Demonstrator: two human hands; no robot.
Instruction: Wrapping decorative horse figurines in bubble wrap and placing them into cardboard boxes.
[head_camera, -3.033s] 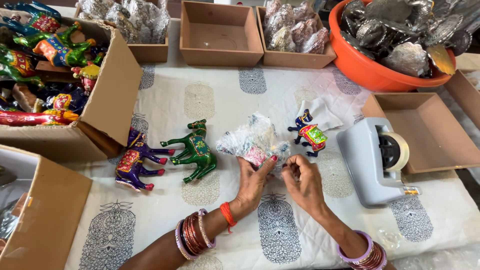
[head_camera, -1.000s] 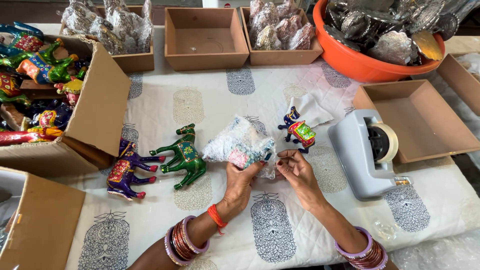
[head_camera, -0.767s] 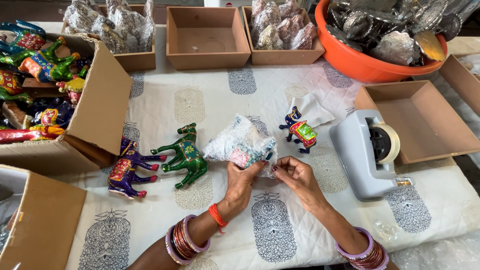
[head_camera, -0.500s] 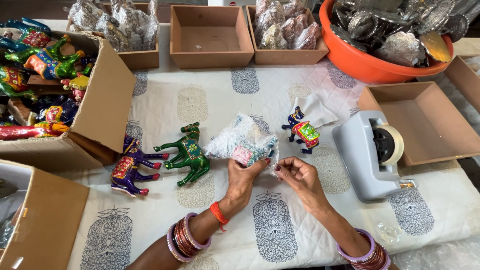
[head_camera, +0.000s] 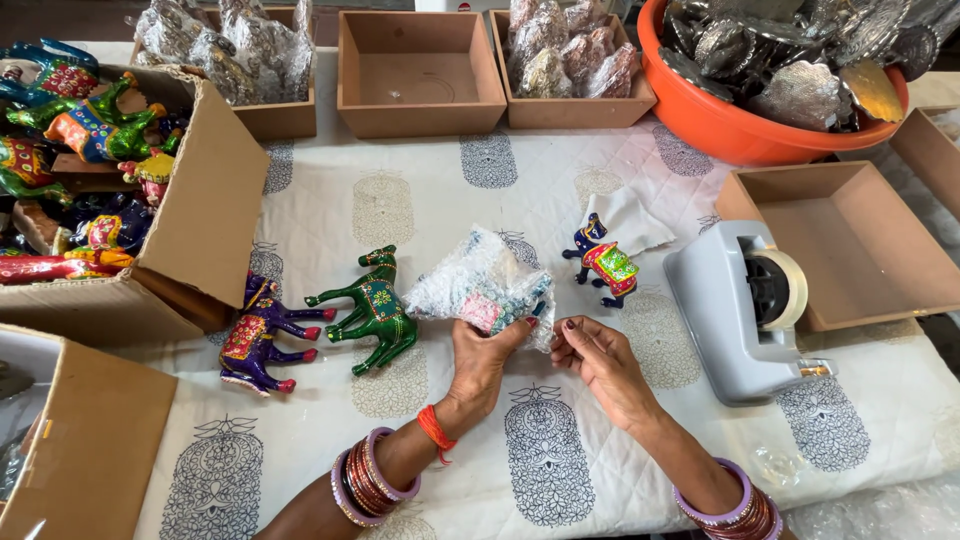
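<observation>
At the middle of the quilted, block-printed desk (head_camera: 420, 210), the left hand (head_camera: 480, 365) grips a crinkly bubble-wrapped bundle (head_camera: 482, 290), while the right hand (head_camera: 600, 360) pinches its right edge. Glossy green (head_camera: 368, 310) and purple (head_camera: 262, 335) painted camel figurines lie left; a grey tape dispenser (head_camera: 735, 310) sits right.

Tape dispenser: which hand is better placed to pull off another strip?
Probably the right hand: it lies nearer the grey tape dispenser, pinching only the wrap's edge. The left hand supports the bubble-wrapped bundle.
</observation>
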